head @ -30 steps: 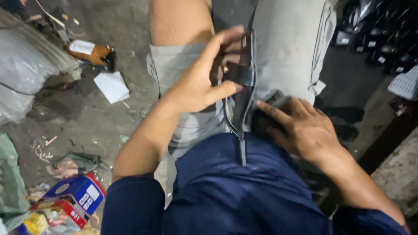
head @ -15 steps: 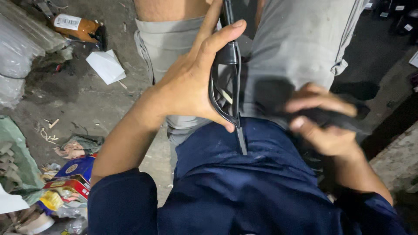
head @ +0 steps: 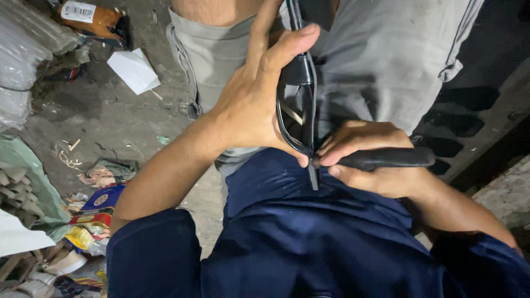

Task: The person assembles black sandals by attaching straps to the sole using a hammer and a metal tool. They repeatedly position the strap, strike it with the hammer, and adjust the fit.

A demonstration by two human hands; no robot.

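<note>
Over your lap, just above the dark blue shirt (head: 309,243), your right hand (head: 375,165) is closed around the black handle of a knife (head: 386,159), its short blade pointing down at the lower end of the black curved piece (head: 298,110). Held that way, the blade tip meets the piece right where your left thumb presses, so the cut looks steadied from both sides. Your left hand (head: 254,105) wraps the black curved piece from the left, thumb hooked over its top and fingers along its back, holding it upright against your grey shorts (head: 381,60), which seem to serve as a backing. Left of the black curved piece, on the dirt floor (head: 110,121), lie a white scrap of paper (head: 133,70) and, farther off, an orange bottle (head: 91,16). Below those, near your left elbow, colourful wrappers (head: 91,212) are heaped.
</note>
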